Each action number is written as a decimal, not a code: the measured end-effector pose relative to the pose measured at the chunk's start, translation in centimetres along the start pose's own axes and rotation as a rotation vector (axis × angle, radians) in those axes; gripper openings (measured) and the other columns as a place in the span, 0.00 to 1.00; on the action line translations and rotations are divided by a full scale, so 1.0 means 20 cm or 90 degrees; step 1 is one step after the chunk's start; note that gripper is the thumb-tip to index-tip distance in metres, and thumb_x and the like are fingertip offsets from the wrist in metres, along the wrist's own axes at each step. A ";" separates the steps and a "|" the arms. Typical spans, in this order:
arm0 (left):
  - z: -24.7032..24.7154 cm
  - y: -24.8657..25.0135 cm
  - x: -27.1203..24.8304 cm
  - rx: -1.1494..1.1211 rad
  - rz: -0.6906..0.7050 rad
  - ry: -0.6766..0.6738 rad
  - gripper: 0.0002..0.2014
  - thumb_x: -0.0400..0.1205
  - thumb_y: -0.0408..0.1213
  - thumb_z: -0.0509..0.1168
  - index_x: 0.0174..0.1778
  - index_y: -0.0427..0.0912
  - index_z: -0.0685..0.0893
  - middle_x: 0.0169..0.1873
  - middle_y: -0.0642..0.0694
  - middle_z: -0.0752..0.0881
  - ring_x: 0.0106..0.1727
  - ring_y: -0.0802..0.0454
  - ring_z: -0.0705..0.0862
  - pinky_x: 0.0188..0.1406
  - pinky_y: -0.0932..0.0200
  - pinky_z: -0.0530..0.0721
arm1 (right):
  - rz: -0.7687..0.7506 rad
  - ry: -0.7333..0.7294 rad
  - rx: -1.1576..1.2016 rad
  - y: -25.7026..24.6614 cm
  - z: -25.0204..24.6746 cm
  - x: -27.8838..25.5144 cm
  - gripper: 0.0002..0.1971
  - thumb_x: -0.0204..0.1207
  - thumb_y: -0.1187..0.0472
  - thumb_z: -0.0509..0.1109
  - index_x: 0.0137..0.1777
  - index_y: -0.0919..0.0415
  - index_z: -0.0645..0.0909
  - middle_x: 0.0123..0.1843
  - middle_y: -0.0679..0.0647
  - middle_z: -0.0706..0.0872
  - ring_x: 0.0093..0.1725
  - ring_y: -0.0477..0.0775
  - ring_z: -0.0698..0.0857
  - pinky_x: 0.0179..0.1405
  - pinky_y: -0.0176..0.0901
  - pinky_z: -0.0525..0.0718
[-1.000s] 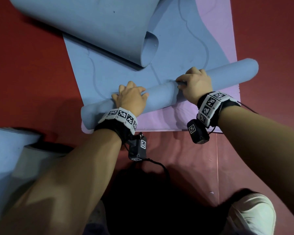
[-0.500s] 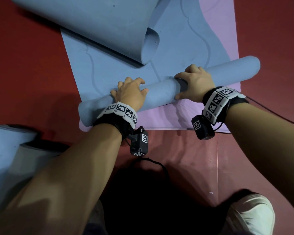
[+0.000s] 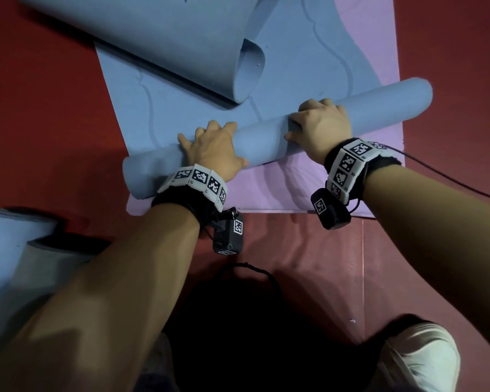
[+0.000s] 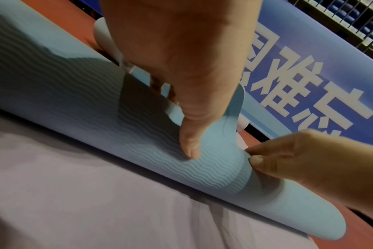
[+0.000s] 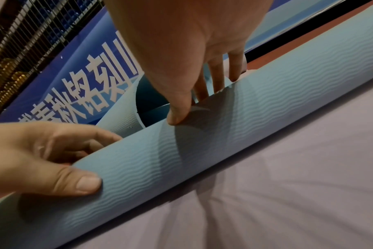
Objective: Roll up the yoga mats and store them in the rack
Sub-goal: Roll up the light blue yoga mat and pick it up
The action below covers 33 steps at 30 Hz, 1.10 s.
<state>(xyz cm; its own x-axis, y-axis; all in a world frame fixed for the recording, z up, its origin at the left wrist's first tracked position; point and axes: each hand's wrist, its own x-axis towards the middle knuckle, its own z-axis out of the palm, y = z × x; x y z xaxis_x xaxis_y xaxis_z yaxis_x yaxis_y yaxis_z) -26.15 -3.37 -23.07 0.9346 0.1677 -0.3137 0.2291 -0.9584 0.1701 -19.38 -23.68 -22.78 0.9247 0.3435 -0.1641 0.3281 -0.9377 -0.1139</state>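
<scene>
A blue yoga mat roll (image 3: 266,134) lies slanted across a flat blue-and-purple mat (image 3: 300,52) on the red floor. My left hand (image 3: 210,154) grips the roll left of its middle, with the fingers over the far side and the thumb (image 4: 189,148) on the ribbed near side. To its right, my right hand (image 3: 320,125) grips the roll the same way, thumb (image 5: 177,118) pressed into it. A purple strip of mat (image 3: 294,190) shows between the roll and me. The roll's ends stick out beyond both hands.
A second blue mat (image 3: 153,38), loosely curled, lies across the far left of the flat one. Another blue mat (image 3: 0,250) sits by my left side. A blue banner with white characters (image 4: 309,84) and wire mesh (image 5: 21,33) stand beyond. My white shoe (image 3: 419,360) is near right.
The roll has moved a little away from me over the flat mat, and more purple strip shows behind it. Both hands stayed on the roll and went with it.
</scene>
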 end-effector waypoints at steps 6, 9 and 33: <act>-0.02 -0.01 0.04 -0.006 -0.018 -0.013 0.31 0.79 0.59 0.67 0.79 0.59 0.69 0.75 0.48 0.71 0.77 0.41 0.66 0.77 0.22 0.54 | -0.054 -0.096 -0.012 0.01 0.06 0.03 0.51 0.65 0.38 0.76 0.83 0.59 0.59 0.82 0.57 0.66 0.84 0.64 0.57 0.83 0.61 0.50; -0.02 -0.04 0.06 0.008 0.004 -0.052 0.38 0.75 0.60 0.69 0.81 0.58 0.66 0.75 0.47 0.68 0.78 0.40 0.65 0.77 0.19 0.50 | -0.061 -0.127 -0.089 0.00 0.07 0.06 0.59 0.61 0.42 0.81 0.86 0.57 0.50 0.84 0.57 0.58 0.85 0.65 0.51 0.84 0.62 0.46; -0.13 0.09 -0.41 0.113 0.060 -0.163 0.51 0.62 0.45 0.85 0.81 0.63 0.66 0.69 0.49 0.74 0.70 0.40 0.74 0.65 0.35 0.69 | -0.009 -0.236 -0.161 -0.02 -0.19 -0.42 0.35 0.59 0.42 0.83 0.66 0.46 0.74 0.62 0.48 0.79 0.65 0.60 0.76 0.61 0.58 0.72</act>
<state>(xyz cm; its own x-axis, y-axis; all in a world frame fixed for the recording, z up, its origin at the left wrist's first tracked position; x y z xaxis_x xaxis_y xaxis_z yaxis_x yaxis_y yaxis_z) -32.60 -5.93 -17.70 0.8452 0.0339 -0.5334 0.0726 -0.9960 0.0518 -26.58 -26.31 -17.68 0.8035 0.3081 -0.5094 0.4197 -0.9000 0.1175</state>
